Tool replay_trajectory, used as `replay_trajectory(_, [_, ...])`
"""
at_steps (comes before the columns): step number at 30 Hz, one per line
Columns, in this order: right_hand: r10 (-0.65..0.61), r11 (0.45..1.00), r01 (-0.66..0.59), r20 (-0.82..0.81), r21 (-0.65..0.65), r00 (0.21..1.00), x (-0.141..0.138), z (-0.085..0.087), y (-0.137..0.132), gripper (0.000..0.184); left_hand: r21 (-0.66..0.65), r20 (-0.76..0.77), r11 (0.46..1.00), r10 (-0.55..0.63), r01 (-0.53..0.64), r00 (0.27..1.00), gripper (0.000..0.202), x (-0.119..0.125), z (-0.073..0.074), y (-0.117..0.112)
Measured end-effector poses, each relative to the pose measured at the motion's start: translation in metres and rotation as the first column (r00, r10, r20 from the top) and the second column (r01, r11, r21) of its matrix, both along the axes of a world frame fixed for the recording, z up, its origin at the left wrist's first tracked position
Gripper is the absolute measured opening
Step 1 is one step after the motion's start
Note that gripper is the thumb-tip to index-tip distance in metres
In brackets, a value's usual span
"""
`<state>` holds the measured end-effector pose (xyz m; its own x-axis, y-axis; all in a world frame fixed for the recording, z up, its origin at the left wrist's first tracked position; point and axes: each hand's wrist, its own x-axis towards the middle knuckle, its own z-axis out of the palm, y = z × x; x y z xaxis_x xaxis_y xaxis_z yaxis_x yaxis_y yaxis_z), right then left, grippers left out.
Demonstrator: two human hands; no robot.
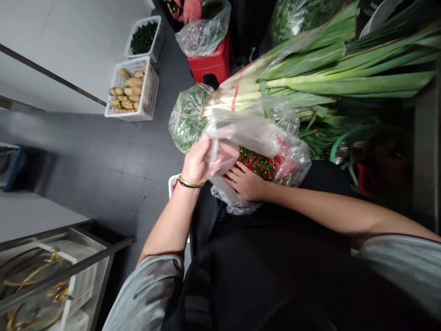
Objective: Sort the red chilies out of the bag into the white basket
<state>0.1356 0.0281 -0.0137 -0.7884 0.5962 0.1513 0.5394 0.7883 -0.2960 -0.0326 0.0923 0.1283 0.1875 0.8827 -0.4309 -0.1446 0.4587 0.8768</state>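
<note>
A clear plastic bag point(262, 138) of red chillies with green stems point(258, 163) rests against my lap. My left hand point(196, 162), a gold bangle on its wrist, is closed on the bag's loose mouth at its left side. My right hand point(245, 183) lies at the bag's lower edge, fingers reaching into the plastic toward the chillies; its fingertips are partly hidden by the film. A white basket point(172, 183) peeks out below my left wrist.
A bundle of long leeks point(310, 69) lies above the bag, beside a bag of greens point(189, 117). White crates of potatoes point(132, 89) and dark greens point(144, 37) stand on the grey floor. A red stool point(210, 64) holds another bag. A metal rack point(51, 271) is lower left.
</note>
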Motion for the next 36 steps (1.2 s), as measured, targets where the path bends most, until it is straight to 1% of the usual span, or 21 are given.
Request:
replay_trajectory(2, [-0.066,0.998,0.067,0.066,-0.011,0.996,0.001,-0.007,0.008,0.059,0.05,-0.051,0.999,-0.016,0.019,0.999,0.051,0.006,-0.004,0.002])
replay_trajectory(5, [-0.286,0.958,0.288,0.121,-0.003,0.951,0.025,-0.008,0.02,0.05,0.151,-0.258,0.987,-0.009,0.049,0.966,0.055,-0.007,-0.023,0.014])
replay_trajectory(7, [-0.41,0.908,0.417,0.128,-0.034,0.903,0.042,-0.005,0.026,0.045,0.216,-0.506,0.968,0.001,0.126,0.862,0.057,-0.025,-0.035,0.019])
replay_trajectory(9, [-0.48,0.865,0.492,0.125,-0.1,0.868,0.056,-0.002,0.03,0.044,0.307,-0.733,0.93,0.094,0.204,0.674,0.059,-0.039,-0.039,0.014])
replay_trajectory(11, [-0.534,0.819,0.546,0.111,-0.175,0.838,0.065,-0.002,0.033,0.046,0.438,-0.814,0.851,0.239,0.289,0.529,0.064,-0.037,-0.034,-0.003])
replay_trajectory(13, [-0.595,0.76,0.601,0.108,-0.249,0.797,0.071,-0.005,0.035,0.048,0.53,-0.806,0.728,0.273,0.434,0.525,0.064,-0.017,-0.029,-0.026])
replay_trajectory(14, [-0.615,0.734,0.62,0.115,-0.279,0.78,0.073,-0.006,0.035,0.048,0.532,-0.81,0.649,0.203,0.544,0.55,0.059,-0.003,-0.029,-0.037])
replay_trajectory(15, [-0.621,0.718,0.627,0.127,-0.302,0.773,0.075,-0.008,0.035,0.049,0.496,-0.831,0.551,0.078,0.671,0.55,0.055,0.013,-0.033,-0.046])
replay_trajectory(16, [-0.613,0.717,0.621,0.139,-0.318,0.778,0.077,-0.009,0.036,0.049,0.43,-0.862,0.44,-0.059,0.788,0.503,0.05,0.028,-0.04,-0.054])
replay_trajectory(17, [-0.591,0.728,0.601,0.142,-0.329,0.794,0.08,-0.009,0.037,0.05,0.333,-0.897,0.335,-0.176,0.881,0.406,0.045,0.04,-0.049,-0.058])
replay_trajectory(18, [-0.565,0.745,0.572,0.132,-0.344,0.815,0.084,-0.007,0.038,0.051,0.202,-0.926,0.264,-0.26,0.943,0.272,0.039,0.048,-0.059,-0.06])
replay_trajectory(20, [-0.543,0.76,0.525,0.07,-0.383,0.837,0.097,0.0,0.042,0.053,-0.082,-0.929,0.194,-0.37,0.978,-0.004,0.029,0.05,-0.078,-0.059])
replay_trajectory(21, [-0.56,0.754,0.523,0.026,-0.398,0.828,0.107,0.007,0.043,0.054,-0.183,-0.907,0.173,-0.41,0.968,-0.098,0.027,0.045,-0.085,-0.058])
replay_trajectory(22, [-0.589,0.743,0.534,-0.015,-0.402,0.808,0.116,0.014,0.043,0.054,-0.236,-0.885,0.152,-0.441,0.96,-0.148,0.026,0.037,-0.089,-0.056])
replay_trajectory(23, [-0.615,0.734,0.553,-0.042,-0.394,0.787,0.125,0.022,0.043,0.054,-0.245,-0.871,0.129,-0.465,0.961,-0.16,0.025,0.028,-0.09,-0.055])
replay_trajectory(25, [-0.605,0.754,0.559,-0.033,-0.345,0.796,0.137,0.037,0.035,0.052,-0.2,-0.86,0.095,-0.495,0.975,-0.128,0.019,0.014,-0.088,-0.053])
replay_trajectory(27, [-0.472,0.834,0.47,0.07,-0.288,0.879,0.137,0.047,0.017,0.046,-0.16,-0.844,0.115,-0.531,0.98,-0.075,0.016,0.01,-0.081,-0.048])
replay_trajectory(29, [-0.296,0.889,0.364,0.257,-0.277,0.92,0.128,0.051,-0.011,0.035,-0.138,-0.832,0.212,-0.555,0.968,0.003,0.018,0.015,-0.075,-0.038])
replay_trajectory(31, [-0.196,0.889,0.349,0.442,-0.297,0.875,0.118,0.051,-0.043,0.027,-0.118,-0.862,0.369,-0.498,0.922,0.09,0.025,0.023,-0.068,-0.022])
replay_trajectory(33, [-0.172,0.866,0.384,0.53,-0.321,0.831,0.114,0.052,-0.07,0.026,-0.11,-0.913,0.515,-0.391,0.85,0.119,0.03,0.029,-0.06,-0.007])
replay_trajectory(36, [-0.216,0.842,0.395,0.441,-0.368,0.871,0.114,0.062,-0.078,0.026,-0.062,-0.945,0.637,-0.284,0.769,0.16,0.034,0.037,-0.048,-0.001])
